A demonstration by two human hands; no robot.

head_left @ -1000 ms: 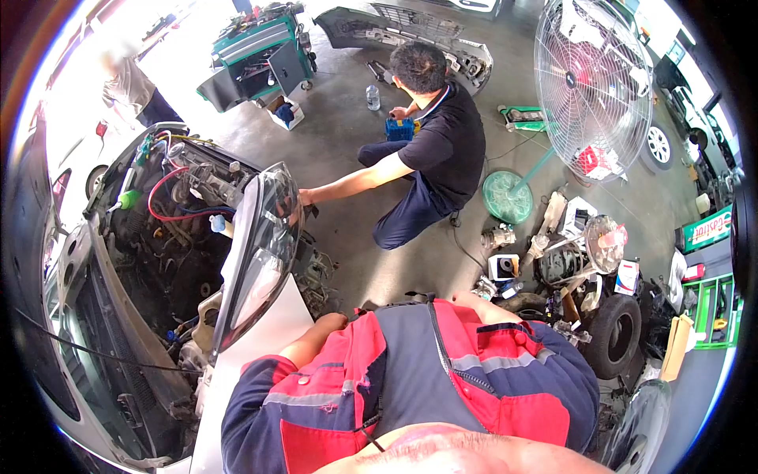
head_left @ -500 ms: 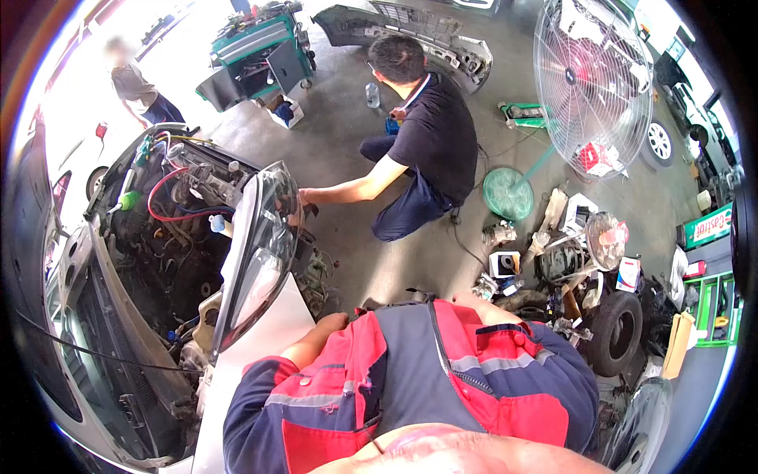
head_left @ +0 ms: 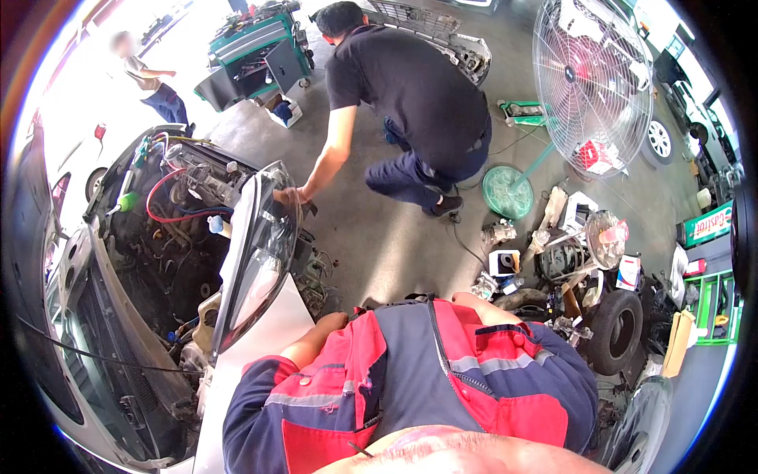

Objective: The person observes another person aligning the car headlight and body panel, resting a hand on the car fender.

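Note:
At the bottom centre, my left hand (head_left: 335,319) shows only in part beyond the forearm, beside the white fender (head_left: 249,359) of a car. My right hand (head_left: 466,299) shows barely at the front of my jacket. The fingers of both are hidden, and I cannot make out anything held. Left of my left hand is a clear headlight (head_left: 264,245), next to the open engine bay (head_left: 178,261) with a red hose (head_left: 158,212). A co-worker (head_left: 418,87) in a dark shirt bends forward with one hand at the headlight's outer edge.
A green tool cart (head_left: 251,49) and a detached bumper (head_left: 466,51) are at the back. A large fan (head_left: 592,83) stands at the right above scattered car parts, with a tyre (head_left: 616,333). Another person (head_left: 150,83) is at the far left. A cable crosses the floor.
The co-worker has risen from a squat into a bent stance and shifted left, one hand still at the headlight. The person at the far left has moved right. My hands have not visibly moved.

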